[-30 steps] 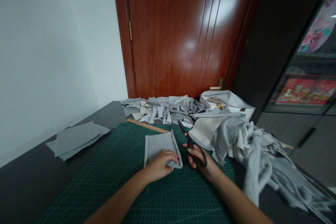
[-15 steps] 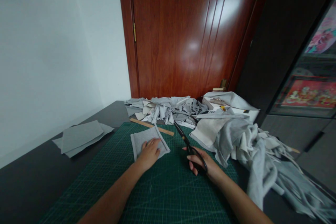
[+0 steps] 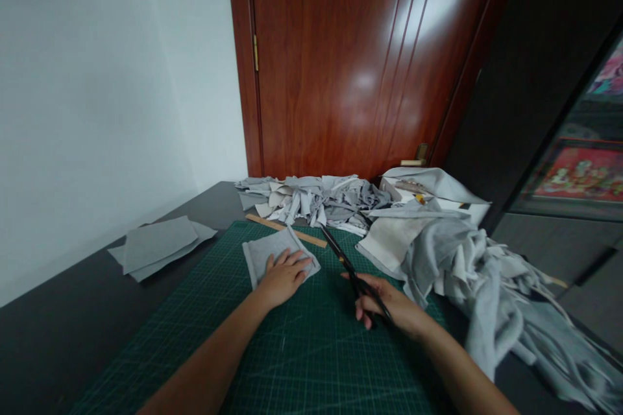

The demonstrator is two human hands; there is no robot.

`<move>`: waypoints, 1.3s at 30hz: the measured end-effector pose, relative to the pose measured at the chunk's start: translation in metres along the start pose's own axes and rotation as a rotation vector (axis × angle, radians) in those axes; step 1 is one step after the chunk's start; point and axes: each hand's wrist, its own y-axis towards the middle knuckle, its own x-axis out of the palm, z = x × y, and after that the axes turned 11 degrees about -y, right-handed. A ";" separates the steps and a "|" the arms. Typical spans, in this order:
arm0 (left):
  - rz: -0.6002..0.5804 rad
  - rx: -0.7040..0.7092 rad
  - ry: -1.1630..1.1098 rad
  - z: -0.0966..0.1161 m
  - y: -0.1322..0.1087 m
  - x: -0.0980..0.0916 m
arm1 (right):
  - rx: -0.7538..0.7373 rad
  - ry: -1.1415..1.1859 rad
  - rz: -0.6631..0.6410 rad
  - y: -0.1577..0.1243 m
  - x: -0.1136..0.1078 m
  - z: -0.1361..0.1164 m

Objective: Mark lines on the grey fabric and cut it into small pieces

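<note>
My left hand lies flat with its fingers spread on a light grey piece of fabric. The fabric's side edges look folded or curled, and part of it is hidden under the palm. Beneath it is a green cutting mat with a printed grid. My right hand grips black scissors by the handles, to the right of the fabric. Their blades look closed and point up and to the left, apart from the cloth. A wooden ruler lies just behind the fabric.
Grey fabric pieces lie stacked on the dark table at left. A heap of scraps lines the back by the door. More crumpled fabric covers the right side, with a white box behind it.
My left hand has shifted slightly right over the fabric, its fingers more spread. The scissors in my right hand have turned so the handles show more edge-on. The view has shifted slightly.
</note>
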 end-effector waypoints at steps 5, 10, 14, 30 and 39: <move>0.042 -0.058 0.023 -0.010 0.004 -0.002 | 0.106 -0.095 -0.089 -0.009 -0.018 -0.001; 0.072 -0.022 -0.008 -0.012 0.003 0.000 | 0.208 -0.135 -0.192 -0.013 -0.024 0.001; 0.076 -0.025 -0.018 -0.011 0.002 0.000 | 0.218 -0.129 -0.187 -0.013 -0.024 0.003; 0.095 -0.018 -0.016 -0.010 0.003 0.003 | 0.154 0.063 -0.132 0.003 0.003 0.009; 0.105 -0.006 -0.041 -0.008 0.002 0.003 | 0.158 0.063 -0.147 0.005 0.005 0.005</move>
